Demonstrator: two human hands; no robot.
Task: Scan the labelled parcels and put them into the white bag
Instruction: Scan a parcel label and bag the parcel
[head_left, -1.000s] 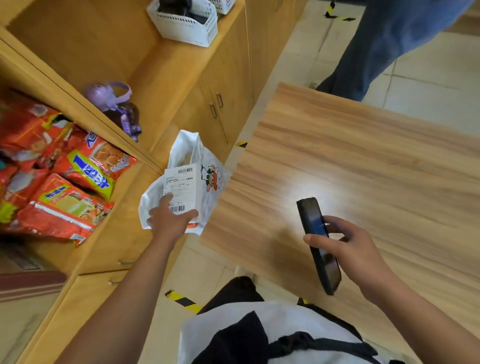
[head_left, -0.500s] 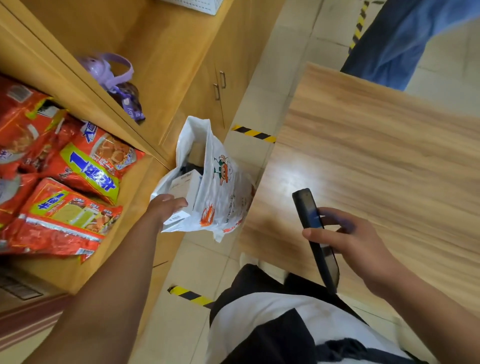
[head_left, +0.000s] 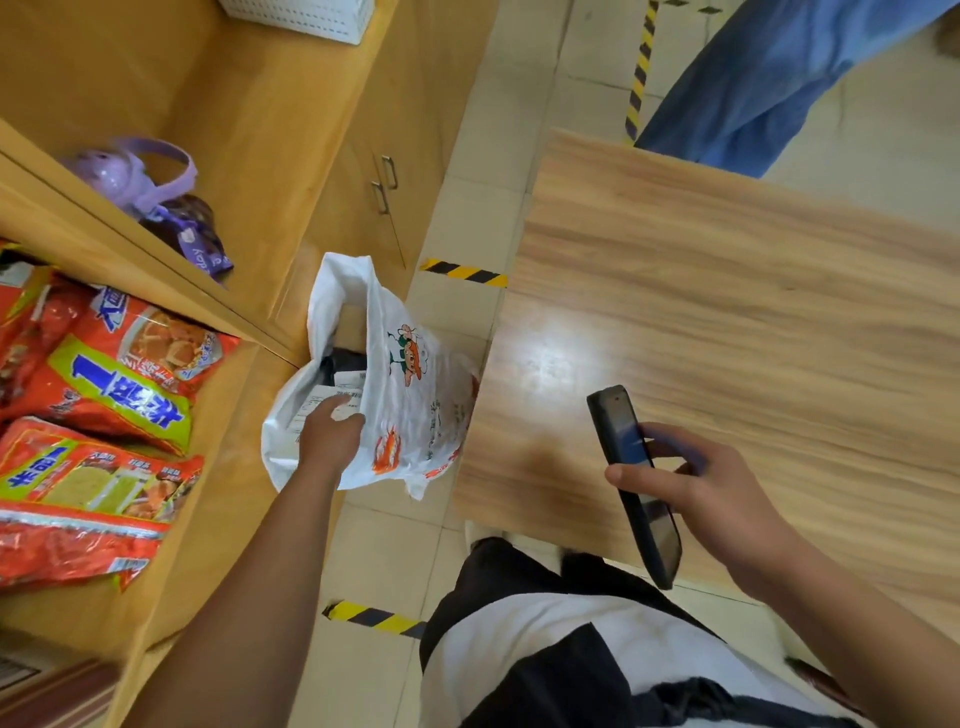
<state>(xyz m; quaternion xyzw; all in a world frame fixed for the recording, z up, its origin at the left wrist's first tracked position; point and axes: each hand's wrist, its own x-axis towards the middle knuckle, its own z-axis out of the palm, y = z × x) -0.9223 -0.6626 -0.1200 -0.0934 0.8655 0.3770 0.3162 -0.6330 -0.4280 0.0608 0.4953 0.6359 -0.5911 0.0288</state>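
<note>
The white bag (head_left: 415, 415), printed with a cartoon and red lettering, hangs open between the cabinet and the table edge. My left hand (head_left: 330, 434) reaches into its mouth, fingers on a white labelled parcel (head_left: 345, 391) that lies inside on top of dark contents. Only part of the parcel's label shows past my fingers. My right hand (head_left: 711, 488) holds a black handheld scanner (head_left: 631, 467) edge-up over the near part of the wooden table (head_left: 727, 312).
Red and yellow noodle packs (head_left: 104, 405) fill the open cabinet shelf on the left. Purple items (head_left: 150, 182) lie on the shelf above, a white basket (head_left: 306, 18) higher still. A person in blue trousers (head_left: 753, 88) stands beyond the table. Black-and-yellow tape (head_left: 465, 273) marks the floor.
My left hand has carried the parcel from above the bag down into its mouth. The view has tilted left and down. My right hand has kept the scanner in about the same place.
</note>
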